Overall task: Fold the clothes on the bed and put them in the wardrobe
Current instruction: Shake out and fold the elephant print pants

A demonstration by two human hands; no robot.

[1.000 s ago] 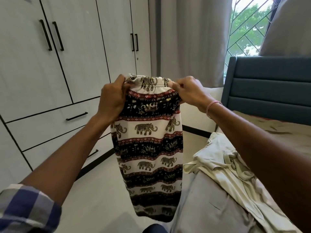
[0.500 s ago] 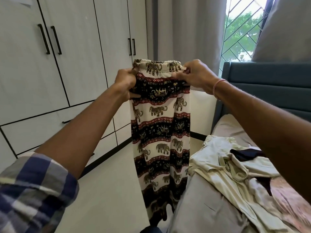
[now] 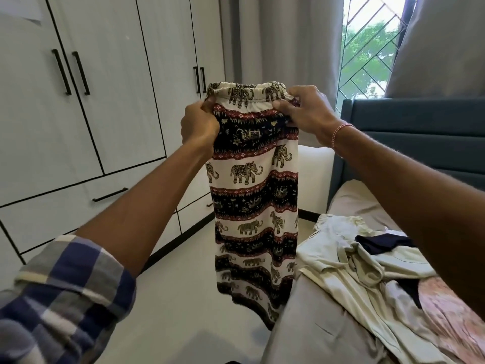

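I am looking down at a bed (image 3: 315, 324) on the lower right, its grey sheet bare at the near corner and a dark blue padded headboard (image 3: 420, 132) at the far end. Across a pale floor (image 3: 189, 298) stands the wardrobe (image 3: 110, 101), white with black bar handles, its doors closed and a drawer (image 3: 78, 203) closed below them. Grey curtains (image 3: 283, 48) hang in the far corner beside a window (image 3: 367, 48) with a diagonal grille and green leaves outside.

On the bed lies a crumpled cream garment (image 3: 349, 269) with a dark navy piece (image 3: 380, 244) on top of it and a pink patterned cloth (image 3: 451, 319) just beside it. My right forearm crosses this heap, so I cannot tell how far it runs.

Both hands are raised between the bed and the wardrobe. The left hand (image 3: 199, 124) has its fingers curled tight round the left end of the elastic waistband of the elephant-print garment (image 3: 252, 195). The right hand (image 3: 307, 114), with a red thread bracelet (image 3: 341, 130) at the wrist, pinches the right end between thumb and fingers. The garment hangs straight down in bands of white, black and red. Its lower end reaches beside the bed's near corner, and I cannot tell whether it touches. It hides part of the wardrobe behind it. A blue plaid sleeve (image 3: 65, 292) is rolled up on my left arm.
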